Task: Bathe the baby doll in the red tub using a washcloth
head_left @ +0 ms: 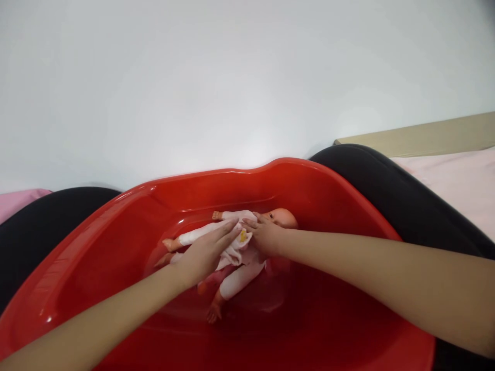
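A baby doll (242, 281) in white clothing lies on its back in a red tub (116, 247), its head to the right and its feet to the left. Bunched over its torso is a pale cloth (231, 257) with a yellow patch; whether this is separate from the clothing I cannot tell. My left hand (204, 253) rests on the cloth with its fingers stretched out. Across the doll's upper chest, just below its face, lies my right hand (266, 234), also with fingers extended. Part of the doll's chest and neck is hidden beneath both hands.
Shallow water with reflections seems to cover the tub's bottom. Black rounded padded surfaces (363, 175) flank the tub on both sides. A pale pink sheet (456, 180) lies at right beside a beige board (421, 135). Behind everything stands a white wall (216, 82).
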A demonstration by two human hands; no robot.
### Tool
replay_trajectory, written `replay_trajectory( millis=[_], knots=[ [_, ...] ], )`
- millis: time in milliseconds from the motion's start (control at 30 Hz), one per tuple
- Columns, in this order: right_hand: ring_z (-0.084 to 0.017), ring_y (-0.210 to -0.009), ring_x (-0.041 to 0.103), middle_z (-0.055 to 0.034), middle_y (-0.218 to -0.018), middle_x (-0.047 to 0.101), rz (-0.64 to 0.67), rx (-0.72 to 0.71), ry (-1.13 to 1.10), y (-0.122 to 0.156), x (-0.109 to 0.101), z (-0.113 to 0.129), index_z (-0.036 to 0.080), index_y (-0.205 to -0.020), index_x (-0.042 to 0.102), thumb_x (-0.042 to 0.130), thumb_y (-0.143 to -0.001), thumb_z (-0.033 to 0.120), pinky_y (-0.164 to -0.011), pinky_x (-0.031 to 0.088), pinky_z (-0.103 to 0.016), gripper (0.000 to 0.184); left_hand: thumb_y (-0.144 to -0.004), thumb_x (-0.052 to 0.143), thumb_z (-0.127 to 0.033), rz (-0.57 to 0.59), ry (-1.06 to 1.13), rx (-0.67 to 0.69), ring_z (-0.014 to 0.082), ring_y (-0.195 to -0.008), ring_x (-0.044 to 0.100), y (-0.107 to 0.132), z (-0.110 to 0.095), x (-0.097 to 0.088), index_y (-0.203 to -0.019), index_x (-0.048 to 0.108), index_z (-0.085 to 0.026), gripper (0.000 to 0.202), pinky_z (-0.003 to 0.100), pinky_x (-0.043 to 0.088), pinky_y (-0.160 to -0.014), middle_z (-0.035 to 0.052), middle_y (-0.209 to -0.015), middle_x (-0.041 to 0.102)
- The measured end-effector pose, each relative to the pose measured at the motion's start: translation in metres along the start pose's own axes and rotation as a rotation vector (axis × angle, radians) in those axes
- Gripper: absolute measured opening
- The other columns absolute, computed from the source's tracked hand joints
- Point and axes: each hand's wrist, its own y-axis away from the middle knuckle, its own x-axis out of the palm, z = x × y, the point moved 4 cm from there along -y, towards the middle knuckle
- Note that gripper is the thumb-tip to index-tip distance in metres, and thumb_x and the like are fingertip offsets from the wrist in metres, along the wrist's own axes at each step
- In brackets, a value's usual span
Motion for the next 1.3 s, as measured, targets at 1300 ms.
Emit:
replay_trajectory(
  millis=[1300],
  knots=[
    [-0.037, -0.155, 0.029, -0.0242, -0.166, 0.030, -0.001, 0.038, 0.068, 0.003, -0.005, -0.006, 0.002, -0.161, 0.031, 0.066, -0.087, 0.040, -0.129, 0.018, -0.062, 0.091, -0.097, 0.042, -0.004, 0.107, -0.169, 0.044, 0.0219, -0.159, 0.023, -0.006, 0.049, 0.014, -0.159, 0.041, -0.025, 0.066, 0.048, 0.028, -0.130, 0.0055, -0.169, 0.030]
  ],
)
